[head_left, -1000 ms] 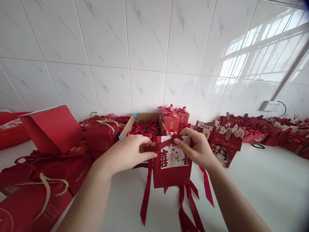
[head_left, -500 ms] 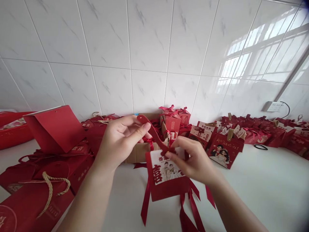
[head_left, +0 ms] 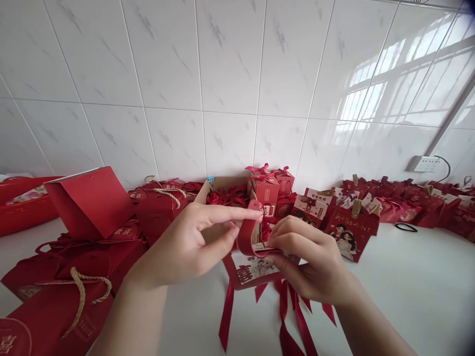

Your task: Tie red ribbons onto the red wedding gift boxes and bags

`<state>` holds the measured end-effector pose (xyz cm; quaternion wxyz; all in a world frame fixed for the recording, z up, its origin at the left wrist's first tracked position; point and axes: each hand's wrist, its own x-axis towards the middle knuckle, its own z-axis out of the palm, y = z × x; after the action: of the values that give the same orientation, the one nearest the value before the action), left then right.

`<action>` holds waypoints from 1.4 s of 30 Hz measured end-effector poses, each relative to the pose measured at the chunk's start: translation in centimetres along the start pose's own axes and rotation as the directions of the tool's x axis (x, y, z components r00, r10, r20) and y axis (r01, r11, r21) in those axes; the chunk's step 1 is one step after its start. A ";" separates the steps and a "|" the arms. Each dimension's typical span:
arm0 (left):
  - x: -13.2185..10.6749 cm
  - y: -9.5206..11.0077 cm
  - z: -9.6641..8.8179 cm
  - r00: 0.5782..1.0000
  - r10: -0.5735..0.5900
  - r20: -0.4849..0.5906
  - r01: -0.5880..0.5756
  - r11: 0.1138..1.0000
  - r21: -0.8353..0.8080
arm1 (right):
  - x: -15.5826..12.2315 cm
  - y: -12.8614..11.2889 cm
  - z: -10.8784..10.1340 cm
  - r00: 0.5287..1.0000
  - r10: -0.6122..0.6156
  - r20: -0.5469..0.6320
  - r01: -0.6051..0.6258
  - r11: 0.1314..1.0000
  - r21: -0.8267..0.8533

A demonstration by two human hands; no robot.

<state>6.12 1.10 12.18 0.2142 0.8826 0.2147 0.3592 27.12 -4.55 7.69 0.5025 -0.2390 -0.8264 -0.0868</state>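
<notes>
While both hands meet over the white tabletop [head_left: 408,287], they work on one small red box [head_left: 249,269]; the box sits tipped back, low in the middle, with its picture side facing up; the left hand [head_left: 189,247] comes in from the left and pinches a loop of red ribbon [head_left: 248,233] between thumb and first finger, so its grip is closed on the ribbon; the right hand [head_left: 308,264] comes in from the right and its fingers curl over the top edge of the box, holding box and ribbon there; the loop stands up just above the box and bends from left to right, between the two hands; both hands are about as close to it; more ribbon tails [head_left: 287,316] hang down below the box; behind sit a brown carton [head_left: 222,185] of ribbons, small tied boxes [head_left: 265,185], and big red bags [head_left: 92,202] on the left.
</notes>
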 end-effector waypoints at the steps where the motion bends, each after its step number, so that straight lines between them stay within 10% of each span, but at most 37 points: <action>1: 0.0 0.1 0.1 0.999 0.028 0.019 -0.029 0.999 0.023 | 0.0 0.0 -0.1 1.000 -0.008 -0.004 0.008 1.000 0.000; 12: 0.6 0.6 1.3 0.991 -0.104 0.079 0.125 0.937 -0.327 | -0.2 0.2 -0.3 0.997 -0.072 -0.009 0.072 0.995 -0.069; 33: 0.2 1.1 1.0 0.993 0.015 0.114 0.025 0.941 -0.336 | -0.3 0.0 -1.1 0.997 -0.078 -0.028 0.076 0.995 -0.067; 42: 0.1 1.3 0.8 0.955 -0.052 0.293 0.163 0.915 -0.370 | -0.1 0.1 -1.1 0.986 -0.147 -0.072 0.135 0.979 -0.149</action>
<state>7.05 -0.12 12.36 0.4331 0.8504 0.1555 0.2551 28.03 -4.94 8.15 0.5102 -0.2115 -0.8114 -0.1915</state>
